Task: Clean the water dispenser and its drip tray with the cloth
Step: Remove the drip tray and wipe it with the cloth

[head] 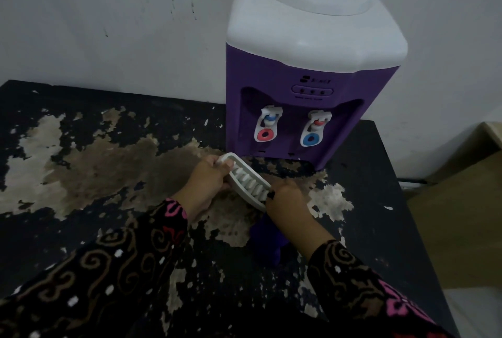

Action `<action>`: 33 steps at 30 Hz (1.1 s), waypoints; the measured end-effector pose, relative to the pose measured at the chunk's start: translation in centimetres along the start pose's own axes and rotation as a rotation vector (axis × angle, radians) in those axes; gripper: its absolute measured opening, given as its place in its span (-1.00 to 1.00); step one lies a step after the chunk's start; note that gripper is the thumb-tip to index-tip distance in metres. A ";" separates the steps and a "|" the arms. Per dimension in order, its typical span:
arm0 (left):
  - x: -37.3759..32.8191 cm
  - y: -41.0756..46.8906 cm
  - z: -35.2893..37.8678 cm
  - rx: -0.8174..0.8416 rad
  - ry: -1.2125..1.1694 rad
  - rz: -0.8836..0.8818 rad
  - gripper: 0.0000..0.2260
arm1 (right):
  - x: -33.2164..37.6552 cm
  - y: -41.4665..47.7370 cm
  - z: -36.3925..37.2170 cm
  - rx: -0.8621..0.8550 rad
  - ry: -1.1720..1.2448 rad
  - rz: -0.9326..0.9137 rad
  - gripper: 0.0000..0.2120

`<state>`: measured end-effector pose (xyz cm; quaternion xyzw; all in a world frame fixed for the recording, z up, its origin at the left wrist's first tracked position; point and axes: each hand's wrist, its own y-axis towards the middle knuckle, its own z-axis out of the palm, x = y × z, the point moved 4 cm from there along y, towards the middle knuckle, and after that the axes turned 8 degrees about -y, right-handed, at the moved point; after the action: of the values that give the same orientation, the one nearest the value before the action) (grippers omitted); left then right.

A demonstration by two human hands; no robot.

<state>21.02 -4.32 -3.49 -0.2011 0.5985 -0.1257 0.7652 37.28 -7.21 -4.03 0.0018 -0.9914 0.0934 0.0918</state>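
Left hand: fingers wrapped over the far end of the white plastic slatted drip tray, thumb on its rim, a firm grasp. Right hand: closed at the tray's near end, with the purple cloth bunched under the palm and trailing down toward the camera. Whether the right fingers pinch the tray itself or only press the cloth against it, cannot tell; that end is hidden by the hand.

Tray is out of the machine, held tilted just above the black table with badly peeled, flaking surface, directly in front of the purple water dispenser with white top. Dispenser stands at the table's back right, against the white wall. Its two taps are exposed, with no tray beneath them.

Risks, as judged:
- Any water left in the tray may spill over the low edge onto the table, owing to the tilt.
- Loose flakes from the table top could stick to a damp cloth and smear onto the tray.
- The grille slats look thin; hard rubbing across them may pop the grille out of its frame.

Markings: a dark logo and short brand word sit above three small indicator lights, with tiny captions below. All too blurred to read.
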 end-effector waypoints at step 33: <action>0.8 -0.9 -0.1 0.125 0.449 0.100 -0.92 | -2.2 0.7 -0.1 0.030 0.171 0.191 -0.89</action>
<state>21.12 -5.47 -3.78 -0.0902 0.7539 -0.1661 0.6292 39.45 -6.53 -4.44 -0.0993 -0.9741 0.1164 0.1667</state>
